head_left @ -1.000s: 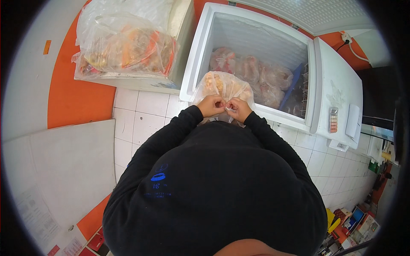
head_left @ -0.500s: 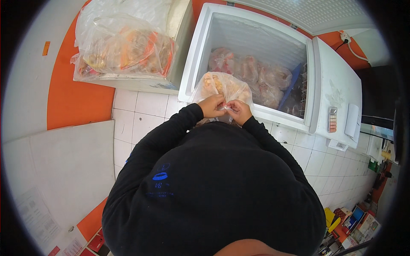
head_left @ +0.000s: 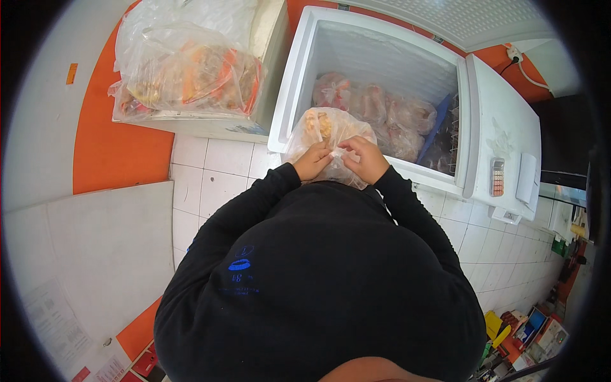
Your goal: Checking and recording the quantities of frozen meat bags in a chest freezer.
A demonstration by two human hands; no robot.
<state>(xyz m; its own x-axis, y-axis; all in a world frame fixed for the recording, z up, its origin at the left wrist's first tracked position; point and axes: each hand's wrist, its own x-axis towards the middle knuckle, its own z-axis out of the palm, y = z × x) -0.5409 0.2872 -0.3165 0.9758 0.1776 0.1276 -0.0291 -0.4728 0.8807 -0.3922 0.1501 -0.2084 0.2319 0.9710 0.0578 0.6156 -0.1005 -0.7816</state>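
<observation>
Pinching the bag with my left hand, right hand grip unclear, I judge it soft, slippery: hold its neck.

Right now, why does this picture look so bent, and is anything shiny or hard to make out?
Head view: the orange wall band bows, likely from the fisheye lens; corners go black. Head view: glare whitens clear bags at upper left. Head view: hazy plastic veils what the bag at the fingers holds. Head view: clutter at lower right is too small to identify.
</observation>
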